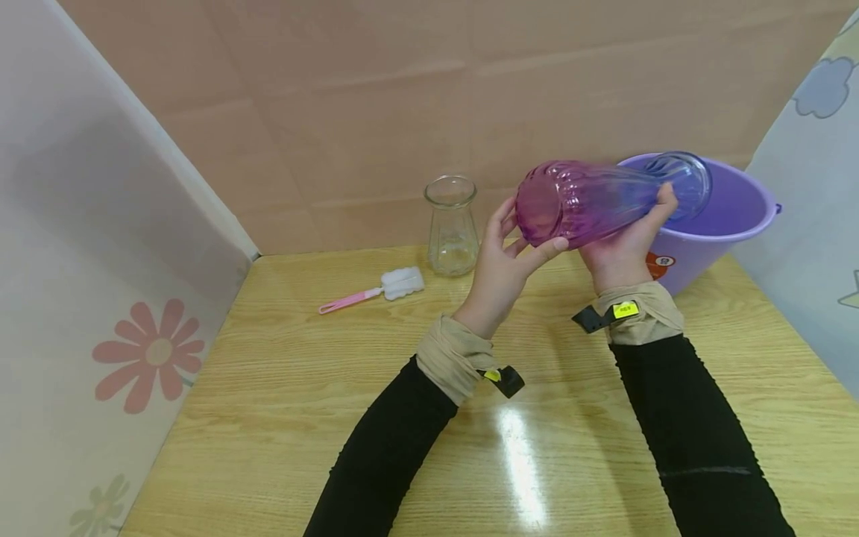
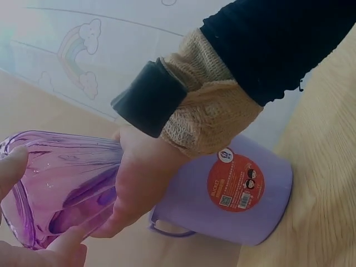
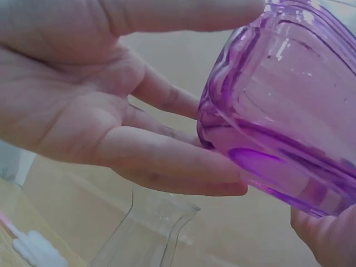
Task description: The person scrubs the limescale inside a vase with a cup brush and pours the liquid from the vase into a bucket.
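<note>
A ribbed glass vase (image 1: 593, 200), pink at the base and fading to blue at the flared mouth, is held tilted nearly sideways in the air. My left hand (image 1: 499, 272) grips its base between thumb and fingers, also seen close up beside the pink glass (image 3: 289, 94) in the right wrist view. My right hand (image 1: 620, 250) holds the narrower part from below, its thumb up by the neck. The vase's mouth overlaps the opening of a purple bucket (image 1: 698, 257) in the head view. Some water-like liquid shows along the vase's lower side in the right wrist view.
A clear glass vase (image 1: 452, 242) stands upright on the wooden table (image 1: 302, 418) near the back wall. Left of it lies a white sponge brush (image 1: 401, 283) with a pink handle. The bucket stands at the back right, and patterned side walls flank the table.
</note>
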{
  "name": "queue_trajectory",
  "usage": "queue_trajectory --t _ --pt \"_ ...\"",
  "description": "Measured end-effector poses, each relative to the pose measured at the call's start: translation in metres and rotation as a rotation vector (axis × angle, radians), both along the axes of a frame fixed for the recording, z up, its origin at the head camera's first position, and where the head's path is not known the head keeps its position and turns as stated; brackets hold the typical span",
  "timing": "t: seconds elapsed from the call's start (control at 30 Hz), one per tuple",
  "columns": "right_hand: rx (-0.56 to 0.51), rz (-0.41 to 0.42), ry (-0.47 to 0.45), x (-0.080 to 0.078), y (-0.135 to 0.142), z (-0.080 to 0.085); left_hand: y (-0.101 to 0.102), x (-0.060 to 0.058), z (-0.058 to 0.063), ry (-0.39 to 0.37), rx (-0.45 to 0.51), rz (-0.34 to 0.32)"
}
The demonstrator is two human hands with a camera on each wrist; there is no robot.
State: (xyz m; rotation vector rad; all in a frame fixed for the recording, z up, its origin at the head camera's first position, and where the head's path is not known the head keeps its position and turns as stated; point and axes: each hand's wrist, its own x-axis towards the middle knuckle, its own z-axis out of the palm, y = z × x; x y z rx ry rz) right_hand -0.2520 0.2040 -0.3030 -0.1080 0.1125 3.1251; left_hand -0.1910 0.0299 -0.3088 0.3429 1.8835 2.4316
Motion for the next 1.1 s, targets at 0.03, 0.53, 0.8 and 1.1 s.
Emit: queue_trajectory --t 0.03,0.53,0.8,1.1 --pt "-0.004 0.0 0.005 0.0 0.0 0.0 0.0 0.0 0.0 0.0 0.018 -0.002" --pt "-0.06 0.013 0.03 0.0 -0.001 0.007 0.009 0.001 0.006 0.112 0.071 0.049" --pt "-0.119 -0.002 0.081 -0.001 0.0 0.01 0.017 0.004 0.016 0.216 0.02 0.058" --pt "-0.144 -0.018 0.097 0.003 0.005 0.005 0.023 0.01 0.021 0.302 -0.103 0.045"
